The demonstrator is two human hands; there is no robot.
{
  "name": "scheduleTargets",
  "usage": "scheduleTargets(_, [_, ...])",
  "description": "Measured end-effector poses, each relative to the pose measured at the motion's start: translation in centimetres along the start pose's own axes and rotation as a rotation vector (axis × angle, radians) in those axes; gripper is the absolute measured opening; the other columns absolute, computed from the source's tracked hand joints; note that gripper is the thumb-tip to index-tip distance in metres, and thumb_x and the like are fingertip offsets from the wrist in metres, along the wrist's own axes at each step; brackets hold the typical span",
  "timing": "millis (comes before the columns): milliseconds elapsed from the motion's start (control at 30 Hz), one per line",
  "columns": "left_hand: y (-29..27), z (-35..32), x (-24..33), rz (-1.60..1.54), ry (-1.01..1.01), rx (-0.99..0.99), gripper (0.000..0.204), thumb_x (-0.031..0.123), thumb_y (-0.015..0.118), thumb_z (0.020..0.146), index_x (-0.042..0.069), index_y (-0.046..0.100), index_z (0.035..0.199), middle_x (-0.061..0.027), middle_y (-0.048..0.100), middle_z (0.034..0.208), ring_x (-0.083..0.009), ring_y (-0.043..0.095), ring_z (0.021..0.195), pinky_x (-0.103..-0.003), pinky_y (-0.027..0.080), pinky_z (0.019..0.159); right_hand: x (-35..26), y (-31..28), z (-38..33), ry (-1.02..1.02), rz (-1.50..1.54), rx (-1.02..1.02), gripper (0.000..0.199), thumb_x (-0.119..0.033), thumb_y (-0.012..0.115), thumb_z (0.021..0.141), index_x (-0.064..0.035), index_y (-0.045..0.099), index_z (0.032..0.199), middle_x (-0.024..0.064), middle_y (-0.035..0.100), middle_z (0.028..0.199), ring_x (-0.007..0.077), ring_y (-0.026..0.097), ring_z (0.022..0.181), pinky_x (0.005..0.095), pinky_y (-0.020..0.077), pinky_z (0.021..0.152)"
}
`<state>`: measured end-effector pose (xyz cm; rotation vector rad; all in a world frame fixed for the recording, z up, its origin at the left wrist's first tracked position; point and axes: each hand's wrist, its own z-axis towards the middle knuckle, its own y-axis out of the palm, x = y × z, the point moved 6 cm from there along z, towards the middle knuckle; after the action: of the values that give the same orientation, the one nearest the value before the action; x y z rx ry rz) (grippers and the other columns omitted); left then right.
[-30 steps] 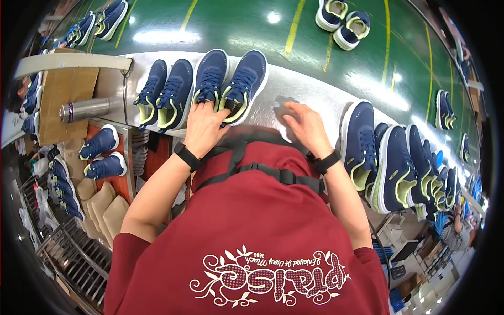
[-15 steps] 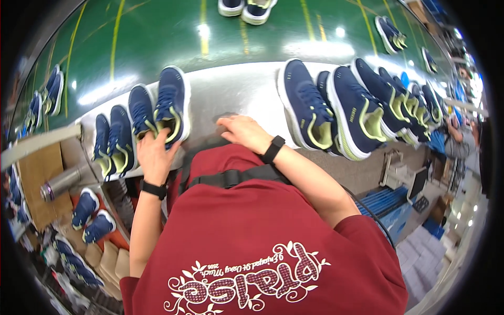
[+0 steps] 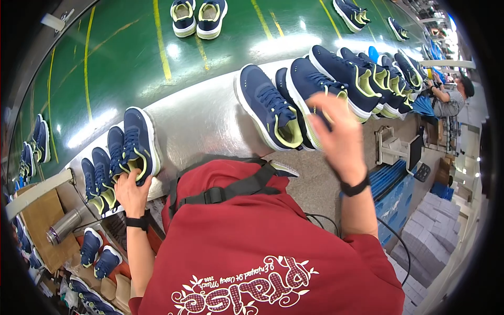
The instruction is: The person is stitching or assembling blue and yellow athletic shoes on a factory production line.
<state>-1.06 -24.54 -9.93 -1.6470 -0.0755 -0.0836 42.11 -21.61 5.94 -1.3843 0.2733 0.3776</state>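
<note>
At the left end of the metal ledge stand navy sneakers with white soles and lime linings. My left hand has its fingers in the heel openings of a sneaker pair, closed on the collars. Beside that pair, farther left, stands another sneaker pair. My right hand is raised over the row at the right, its fingers apart and smeared by motion. It partly hides a navy sneaker; whether it touches it I cannot tell. Left of it sits another sneaker.
A metal ledge runs along the green belt with yellow lines. A sneaker pair rides on the belt. Below left are a metal cylinder and more shoes. Another person stands far right.
My right hand has risen from the ledge by my waist and moved right to the sneaker row. My left hand stays at its sneaker pair. The view has turned right; the belt's shoes appear farther left.
</note>
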Motion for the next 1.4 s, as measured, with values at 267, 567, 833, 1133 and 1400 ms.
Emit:
scheduleTargets(267, [-0.6, -2.2, -3.0, 0.018, 0.078, 0.042, 0.033, 0.035, 0.079, 0.064, 0.016, 0.069, 0.089, -0.0088, 0.057, 0.076, -0.0281, 0.057, 0.077, -0.039, 0.042, 0.073, 10.1, -3.5, 0.9, 0.267, -0.373, -0.330, 0.063, -0.034, 0.072, 0.070, -0.0120, 0.049, 0.124, 0.0197, 0.064, 0.094, 0.0379, 0.060, 0.093, 0.0443, 0.0415, 0.090])
scheduleTargets(567, [-3.1, -6.6, -12.8, -0.098, 0.188, 0.105, 0.029, 0.035, 0.078, 0.063, 0.017, 0.068, 0.083, -0.0068, 0.055, 0.075, -0.0257, 0.056, 0.078, -0.037, 0.040, 0.074, 8.8, -3.7, -4.7, 0.175, -0.234, -0.264, 0.060, -0.017, 0.069, 0.069, -0.0122, 0.055, 0.127, 0.0106, 0.061, 0.076, 0.0252, 0.061, 0.074, 0.0391, 0.0447, 0.066])
scheduleTargets(833, [-4.7, -9.8, -21.2, 0.064, -0.084, 0.099, 0.032, 0.037, 0.079, 0.061, 0.018, 0.070, 0.085, -0.0067, 0.057, 0.079, -0.0254, 0.058, 0.083, -0.038, 0.042, 0.077, -3.3, -4.1, 0.9, 0.237, -0.493, -0.156, 0.048, -0.014, 0.062, 0.076, -0.0157, 0.060, 0.123, 0.0061, 0.057, 0.071, 0.0127, 0.052, 0.062, 0.0283, 0.0408, 0.060])
scheduleTargets(1133, [-10.0, -4.5, -4.6, -0.352, 0.059, 0.173, 0.042, 0.016, 0.073, 0.075, 0.006, 0.061, 0.113, -0.0109, 0.059, 0.106, -0.0287, 0.055, 0.101, -0.039, 0.042, 0.091, -11.4, 9.4, 3.3, 0.012, -0.121, -0.053, 0.040, -0.026, 0.063, 0.076, -0.0275, 0.063, 0.116, 0.0151, 0.066, 0.078, 0.0334, 0.065, 0.071, 0.0394, 0.0502, 0.064])
scheduleTargets(1400, [2.1, 1.8, 2.0, -0.822, 0.015, -0.391, 0.100, 0.047, 0.070, 0.080, -0.007, 0.017, 0.145, -0.0266, 0.038, 0.140, -0.0327, 0.051, 0.119, -0.038, 0.045, 0.095, -14.0, 21.8, -1.2, -0.146, -0.093, -0.419, 0.059, -0.018, 0.060, 0.085, -0.0147, 0.035, 0.138, 0.0172, 0.064, 0.075, 0.0353, 0.064, 0.071, 0.0455, 0.0506, 0.063])
